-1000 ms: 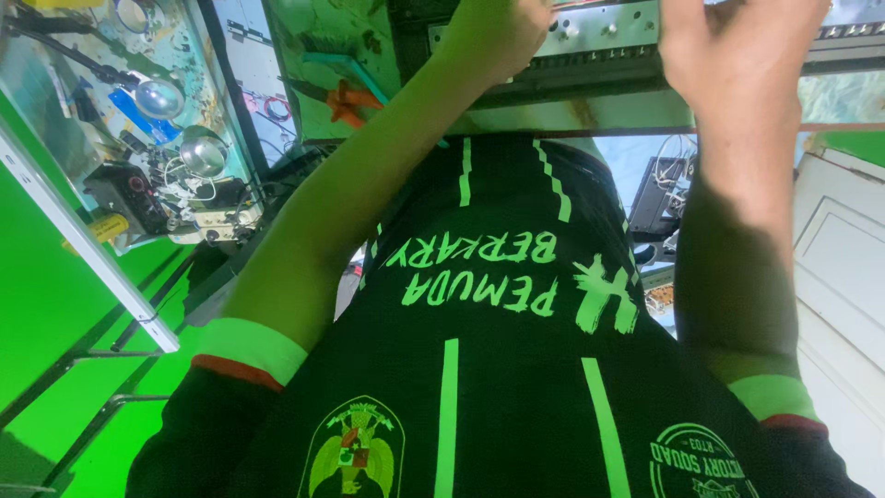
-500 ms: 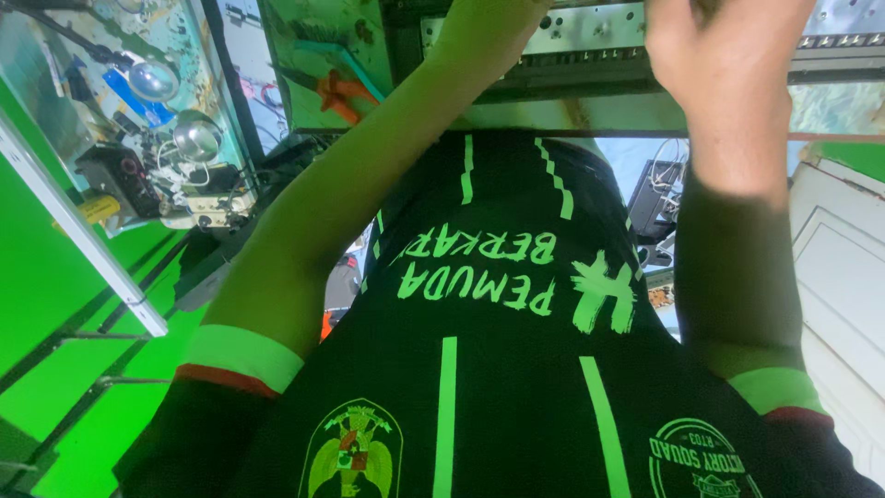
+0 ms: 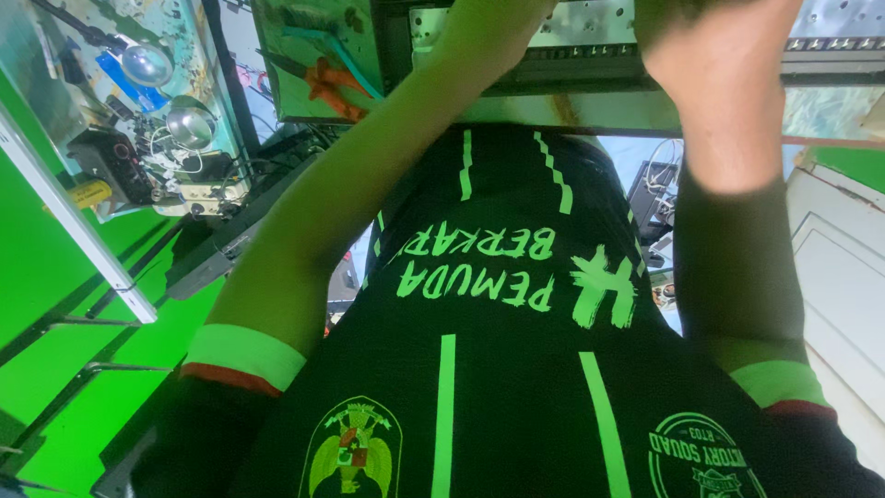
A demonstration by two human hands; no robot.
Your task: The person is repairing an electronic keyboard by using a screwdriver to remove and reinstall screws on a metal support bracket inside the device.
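Observation:
I look down my own black shirt with green print towards a silver metal device chassis (image 3: 590, 37) on the table edge. My left hand (image 3: 502, 20) reaches up to the chassis front. Only its wrist and heel show, and the fingers are cut off by the top of the frame. My right hand (image 3: 710, 69) is blurred, back towards me, raised against the right part of the chassis. Its fingers run out of view, so I cannot tell whether either hand grips anything.
Orange-handled pliers (image 3: 323, 83) and a teal-handled tool (image 3: 346, 55) lie on the table left of the chassis. A cluttered shelf (image 3: 157, 120) at far left holds bulbs, wires and small electronic parts. Green surfaces lie lower left, a white panel (image 3: 843, 277) at right.
Both hands have slid upward, further out of the frame's top. The right hand has shifted slightly left and is now blurred. The chassis stays in place.

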